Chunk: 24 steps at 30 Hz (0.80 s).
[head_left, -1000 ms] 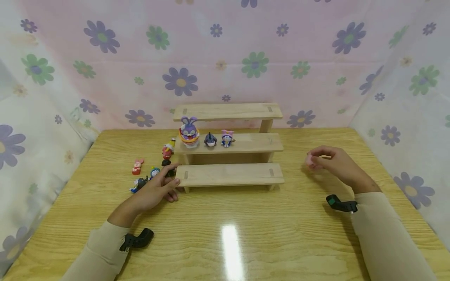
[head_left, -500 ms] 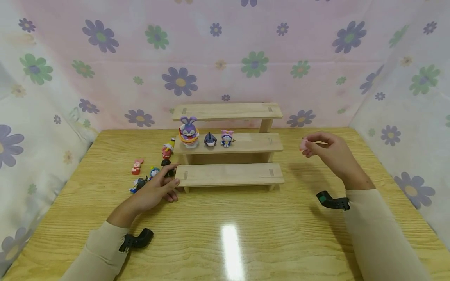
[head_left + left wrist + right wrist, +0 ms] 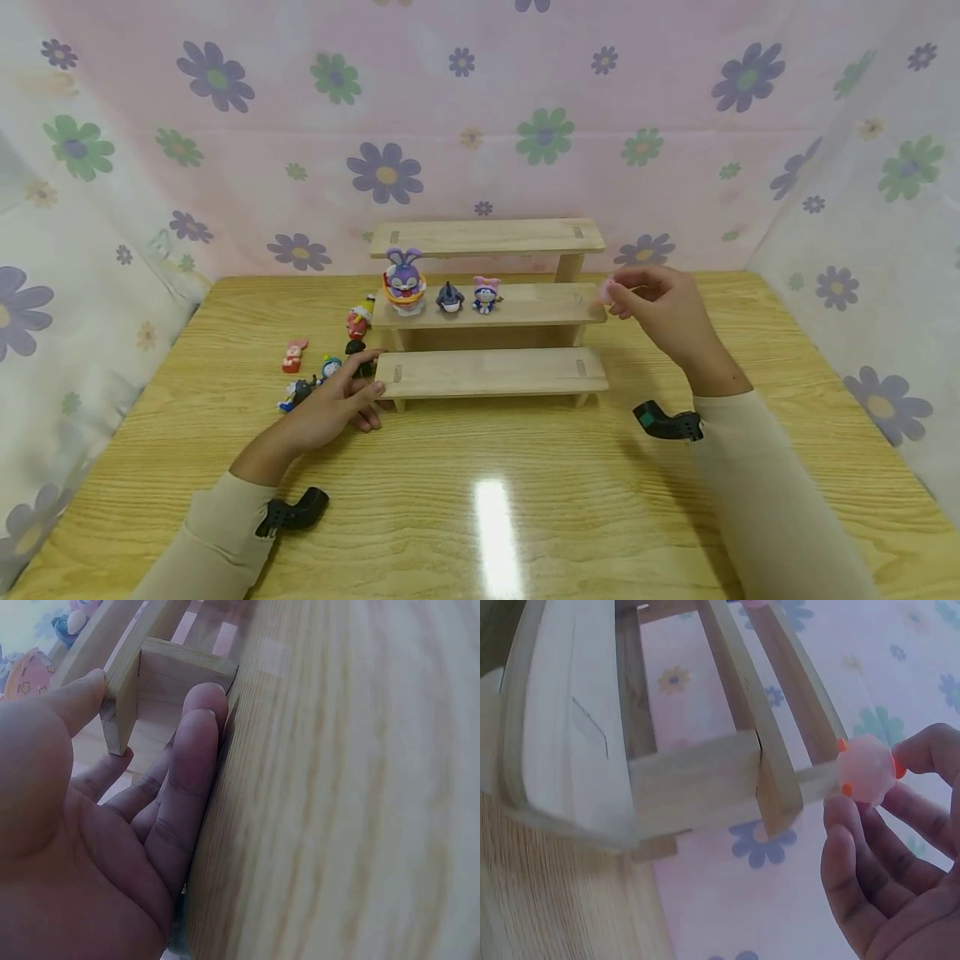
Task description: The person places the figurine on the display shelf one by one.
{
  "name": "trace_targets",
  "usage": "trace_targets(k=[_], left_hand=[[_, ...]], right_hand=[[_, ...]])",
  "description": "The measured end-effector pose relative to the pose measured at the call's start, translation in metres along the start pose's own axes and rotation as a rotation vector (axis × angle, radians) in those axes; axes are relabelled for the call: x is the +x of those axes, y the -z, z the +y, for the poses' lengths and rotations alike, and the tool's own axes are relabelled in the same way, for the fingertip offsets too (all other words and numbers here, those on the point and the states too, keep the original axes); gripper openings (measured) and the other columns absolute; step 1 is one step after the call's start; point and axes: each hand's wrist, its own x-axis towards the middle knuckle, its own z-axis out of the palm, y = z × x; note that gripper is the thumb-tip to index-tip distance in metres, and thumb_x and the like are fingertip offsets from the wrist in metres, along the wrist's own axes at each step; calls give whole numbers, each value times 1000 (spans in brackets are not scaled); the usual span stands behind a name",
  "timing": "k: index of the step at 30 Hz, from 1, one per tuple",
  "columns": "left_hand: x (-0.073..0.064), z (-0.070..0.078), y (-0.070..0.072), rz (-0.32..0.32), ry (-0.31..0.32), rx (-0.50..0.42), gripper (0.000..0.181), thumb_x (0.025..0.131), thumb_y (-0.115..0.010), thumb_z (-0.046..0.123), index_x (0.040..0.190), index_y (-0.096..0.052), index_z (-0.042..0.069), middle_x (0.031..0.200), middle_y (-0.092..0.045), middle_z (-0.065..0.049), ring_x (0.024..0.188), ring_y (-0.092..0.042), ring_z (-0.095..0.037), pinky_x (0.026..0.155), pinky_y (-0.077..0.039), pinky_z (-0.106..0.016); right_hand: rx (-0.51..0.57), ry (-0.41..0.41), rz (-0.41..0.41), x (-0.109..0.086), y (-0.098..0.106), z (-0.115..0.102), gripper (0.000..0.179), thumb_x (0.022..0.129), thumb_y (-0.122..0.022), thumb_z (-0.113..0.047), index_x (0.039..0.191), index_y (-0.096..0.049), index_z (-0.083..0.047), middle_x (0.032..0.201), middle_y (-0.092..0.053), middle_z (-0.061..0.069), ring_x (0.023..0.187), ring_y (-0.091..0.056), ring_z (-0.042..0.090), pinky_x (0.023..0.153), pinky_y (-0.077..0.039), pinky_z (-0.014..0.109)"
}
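Note:
A three-step wooden display shelf (image 3: 491,372) stands on the table. My left hand (image 3: 322,414) holds the left end of its lowest step; in the left wrist view the thumb lies on the step's top edge and a finger touches beneath. My right hand (image 3: 667,315) pinches a small pale pink figurine (image 3: 866,771) with orange bits, beside the right end of the middle step. Whether it touches the wood I cannot tell. On that step sit a purple rabbit figurine (image 3: 405,283), a grey-blue figurine (image 3: 450,298) and a pink-hatted figurine (image 3: 486,296).
Left of the shelf lie several more figurines: a pink-and-red one (image 3: 292,357), a yellow-and-red one (image 3: 359,318), and a blue-hatted one (image 3: 330,367) near my left wrist. A flowered cloth (image 3: 480,108) hangs behind and at both sides of the table (image 3: 480,467).
My right hand has lifted the pink figurine and carried it left and away from me, up to the middle step's right end. The left hand stays at the lowest step.

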Motion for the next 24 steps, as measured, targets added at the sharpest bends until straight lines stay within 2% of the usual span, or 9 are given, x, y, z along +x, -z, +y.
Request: trace_targets(k=[5, 13, 24], left_hand=[[-1, 1, 0, -2, 4, -6, 61, 108, -45, 33, 160, -14, 22, 108, -66, -22, 87, -69, -25, 75, -60, -34], [2, 1, 2, 5, 8, 9, 63, 108, -45, 37, 160, -12, 24, 120, -63, -22, 88, -68, -25, 76, -60, -34], [1, -2, 1, -2, -1, -4, 62, 108, -44, 34, 160, -12, 21, 112, -66, -22, 86, -68, -26, 75, -60, -34]], right_hand=[[-15, 46, 7, 4, -15, -8, 31, 96, -69, -27, 120, -71, -6, 93, -71, -16, 80, -68, 11, 70, -55, 22], [-35, 59, 9, 12, -35, -16, 28, 95, -70, -34, 113, -73, -12, 98, -73, -10, 86, -68, 8, 73, -54, 20], [-80, 127, 1, 17, -61, -18, 23, 96, -70, -30, 107, -75, -11, 100, -74, 7, 82, -67, 11, 72, -54, 19]])
